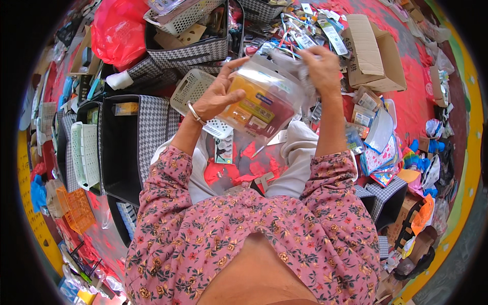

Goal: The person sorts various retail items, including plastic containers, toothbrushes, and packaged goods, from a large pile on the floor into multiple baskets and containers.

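A clear plastic package with yellow and maroon panels (262, 104) is held up before me, tilted. My left hand (221, 95) grips its left side, thumb across the front and fingers at the top edge. At its upper right, my right hand (324, 70) has its fingers closed on crumpled clear plastic film (303, 81). Whether that film is joined to the package cannot be made out. Just behind my left hand stands a cream perforated basket (189, 87). Beneath the package, a white basket (219, 128) shows in part, beside a small printed card (223, 148).
An open cardboard box (373, 56) stands at the far right. Houndstooth storage boxes (152, 137) fill the left, beside a pale green basket (85, 152) and an orange basket (75, 209). Toothbrushes and small packets (300, 38) lie heaped ahead. A red plastic bag (119, 33) sits far left.
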The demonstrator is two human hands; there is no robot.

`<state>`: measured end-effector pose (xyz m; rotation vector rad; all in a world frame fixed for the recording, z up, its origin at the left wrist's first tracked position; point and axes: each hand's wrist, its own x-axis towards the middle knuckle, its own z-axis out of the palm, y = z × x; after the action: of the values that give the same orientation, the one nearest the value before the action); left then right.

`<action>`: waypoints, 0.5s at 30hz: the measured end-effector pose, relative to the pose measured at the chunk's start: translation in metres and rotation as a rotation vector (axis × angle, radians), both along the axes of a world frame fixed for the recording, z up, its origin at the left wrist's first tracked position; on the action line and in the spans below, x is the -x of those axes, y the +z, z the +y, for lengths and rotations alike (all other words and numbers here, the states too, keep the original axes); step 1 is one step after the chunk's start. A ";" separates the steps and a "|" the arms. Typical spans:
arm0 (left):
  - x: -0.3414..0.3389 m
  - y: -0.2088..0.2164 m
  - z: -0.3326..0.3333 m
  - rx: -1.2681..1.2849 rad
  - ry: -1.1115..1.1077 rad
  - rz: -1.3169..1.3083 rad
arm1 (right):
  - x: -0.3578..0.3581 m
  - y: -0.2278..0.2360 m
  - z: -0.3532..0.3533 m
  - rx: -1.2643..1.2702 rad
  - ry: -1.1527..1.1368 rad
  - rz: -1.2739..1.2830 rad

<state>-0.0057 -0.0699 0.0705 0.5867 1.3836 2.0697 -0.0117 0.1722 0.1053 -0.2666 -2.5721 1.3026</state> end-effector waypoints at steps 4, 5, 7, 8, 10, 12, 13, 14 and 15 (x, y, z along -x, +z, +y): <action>0.003 -0.014 0.000 0.078 -0.096 0.088 | 0.002 0.012 0.008 0.284 -0.103 0.144; 0.003 -0.015 0.002 0.086 -0.111 0.106 | 0.000 0.023 -0.009 0.236 0.008 0.215; 0.000 -0.014 0.003 0.009 -0.043 0.073 | -0.007 0.027 -0.031 0.083 0.173 0.260; 0.000 -0.010 0.001 -0.017 -0.021 0.058 | -0.008 0.028 -0.026 0.037 0.092 0.250; 0.002 -0.005 -0.002 -0.044 0.036 0.031 | -0.008 0.022 0.004 0.090 -0.061 0.202; 0.006 -0.003 -0.004 -0.058 0.109 0.037 | -0.012 0.011 0.036 0.285 -0.188 0.127; 0.007 -0.004 -0.005 -0.063 0.152 0.037 | -0.016 0.007 0.035 0.297 -0.120 0.125; 0.010 -0.007 -0.006 -0.065 0.209 0.021 | -0.024 0.010 0.031 0.306 -0.053 0.122; 0.012 -0.009 -0.006 -0.078 0.243 0.027 | -0.029 0.013 0.025 0.317 0.015 0.119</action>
<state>-0.0178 -0.0759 0.0617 0.5011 1.4558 2.3243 0.0172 0.1975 0.1184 -0.2189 -2.2680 1.6773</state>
